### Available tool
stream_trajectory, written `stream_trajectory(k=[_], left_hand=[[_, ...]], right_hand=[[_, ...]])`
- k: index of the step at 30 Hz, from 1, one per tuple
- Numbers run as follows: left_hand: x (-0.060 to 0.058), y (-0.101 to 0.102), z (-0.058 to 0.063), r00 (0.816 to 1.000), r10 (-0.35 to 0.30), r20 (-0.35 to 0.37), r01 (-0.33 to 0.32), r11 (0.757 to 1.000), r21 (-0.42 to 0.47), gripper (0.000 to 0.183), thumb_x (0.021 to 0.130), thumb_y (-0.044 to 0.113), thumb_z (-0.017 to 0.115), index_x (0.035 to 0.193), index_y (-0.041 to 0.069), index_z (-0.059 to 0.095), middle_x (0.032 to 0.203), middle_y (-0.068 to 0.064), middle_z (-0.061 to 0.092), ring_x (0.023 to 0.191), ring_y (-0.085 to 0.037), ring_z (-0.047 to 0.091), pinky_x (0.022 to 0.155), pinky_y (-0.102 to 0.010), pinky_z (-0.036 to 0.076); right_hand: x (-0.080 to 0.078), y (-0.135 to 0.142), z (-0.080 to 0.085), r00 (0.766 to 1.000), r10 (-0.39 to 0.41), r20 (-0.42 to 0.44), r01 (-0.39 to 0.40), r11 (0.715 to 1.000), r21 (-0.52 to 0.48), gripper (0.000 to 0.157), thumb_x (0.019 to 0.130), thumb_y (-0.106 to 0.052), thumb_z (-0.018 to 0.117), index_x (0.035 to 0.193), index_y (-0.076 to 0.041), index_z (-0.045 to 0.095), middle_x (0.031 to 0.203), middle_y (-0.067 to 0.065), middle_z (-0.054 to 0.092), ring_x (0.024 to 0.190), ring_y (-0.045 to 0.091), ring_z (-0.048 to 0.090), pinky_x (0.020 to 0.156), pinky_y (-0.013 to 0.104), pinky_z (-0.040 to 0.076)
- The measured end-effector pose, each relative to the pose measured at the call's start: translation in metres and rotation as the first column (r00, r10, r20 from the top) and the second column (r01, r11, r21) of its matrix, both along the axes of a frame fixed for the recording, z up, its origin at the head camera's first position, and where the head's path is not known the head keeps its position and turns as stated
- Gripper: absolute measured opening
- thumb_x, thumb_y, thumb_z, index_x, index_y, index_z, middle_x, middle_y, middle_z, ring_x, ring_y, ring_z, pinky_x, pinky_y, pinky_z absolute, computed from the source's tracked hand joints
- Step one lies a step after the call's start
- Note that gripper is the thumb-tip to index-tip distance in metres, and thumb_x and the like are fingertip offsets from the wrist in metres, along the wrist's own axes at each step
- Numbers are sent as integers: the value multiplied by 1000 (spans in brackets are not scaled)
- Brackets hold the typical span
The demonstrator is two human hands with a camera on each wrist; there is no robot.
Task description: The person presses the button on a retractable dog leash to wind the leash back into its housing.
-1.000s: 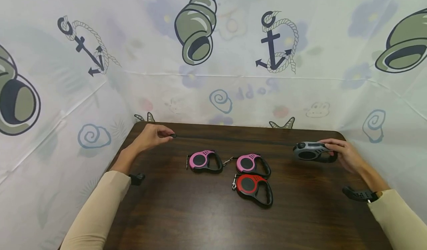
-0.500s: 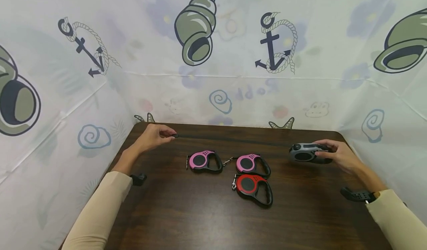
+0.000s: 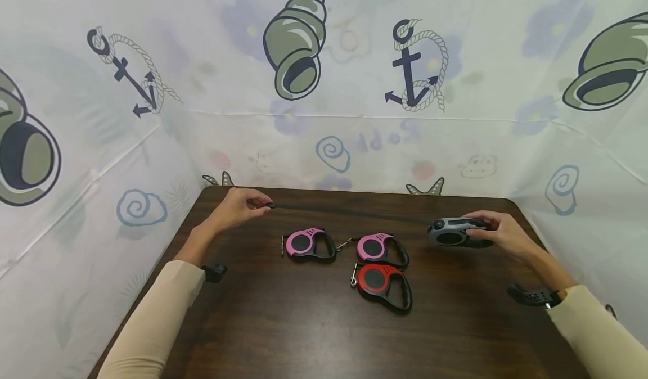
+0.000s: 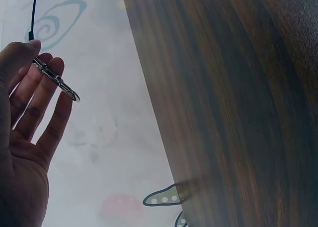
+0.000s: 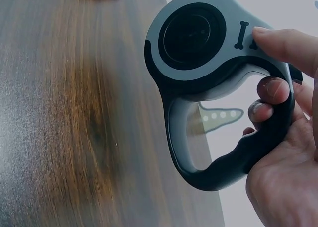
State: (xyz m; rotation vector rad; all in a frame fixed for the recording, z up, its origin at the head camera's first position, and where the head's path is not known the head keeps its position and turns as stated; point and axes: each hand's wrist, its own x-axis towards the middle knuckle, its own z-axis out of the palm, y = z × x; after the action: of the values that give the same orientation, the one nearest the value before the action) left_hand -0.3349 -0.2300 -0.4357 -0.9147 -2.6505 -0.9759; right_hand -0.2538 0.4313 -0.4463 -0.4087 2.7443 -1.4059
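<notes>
My right hand (image 3: 501, 234) grips the black handle of a grey retractable dog leash (image 5: 198, 78), fingers curled through its loop and thumb on the grey casing near a bone print. From the casing a thin black cord (image 3: 349, 212) runs taut to the left above the table. At its far end my left hand (image 3: 240, 206) pinches the cord's end between thumb and fingers. A silver snap hook (image 4: 57, 80) hangs across those fingers in the left wrist view.
On the brown table (image 3: 304, 334) lie a pink leash (image 3: 302, 244), a second pink leash (image 3: 373, 248) and a red leash (image 3: 375, 279) just in front of it. White printed cloth (image 3: 228, 143) surrounds the back and sides.
My right hand has moved left with the grey leash, its thumb now on the near side of the casing. My left hand has shifted slightly right, so the stretched cord is shorter.
</notes>
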Motion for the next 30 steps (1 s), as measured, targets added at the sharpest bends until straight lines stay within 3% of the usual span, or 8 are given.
stream_trajectory(k=[15,30], left_hand=[[6,6,-1,1000,-6,7,6,1000,14,17,90,4,84,106,4,81,93,-2,80,81,-14,74,73,-25,60],[6,18,-5,999,-36,0,36,999,41,17,90,3,84,106,5,81,96,-4,80,84,-16,76,77,-39,63]], right_hand=[[-1,-17,0,1000,15,-19,-16,1000,-6,39,100,-17,76,133,0,67,109,0,72,89,15,66,77,30,58],[-4,-38,7,998,57,1,-57,998,-11,38,100,-16,75,134,0,67,108,8,71,87,16,66,75,32,58]])
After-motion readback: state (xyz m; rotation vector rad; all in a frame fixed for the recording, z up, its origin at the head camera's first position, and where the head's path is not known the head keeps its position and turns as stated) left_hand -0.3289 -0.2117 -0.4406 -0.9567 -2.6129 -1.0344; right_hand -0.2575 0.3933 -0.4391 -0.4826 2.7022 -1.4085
